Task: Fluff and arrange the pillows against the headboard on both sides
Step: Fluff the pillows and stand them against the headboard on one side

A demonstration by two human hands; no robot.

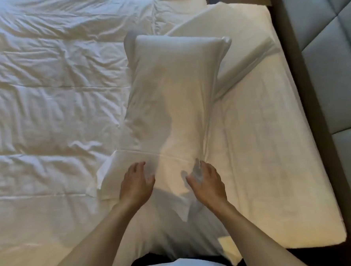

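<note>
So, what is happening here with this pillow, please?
A person has both hands at the near end of a white pillow, which lies lengthwise on the sheet. The left hand rests on the pillowcase. The right hand seems to pinch a fold of it, though that part is blurred. The pillow is not yet against the grey headboard. The duvet beside it is rumpled.

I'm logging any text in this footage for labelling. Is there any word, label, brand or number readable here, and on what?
None readable: the pillow, the duvet, the sheet and the padded headboard all show plain surfaces, with no tag, print or number in view.
</note>
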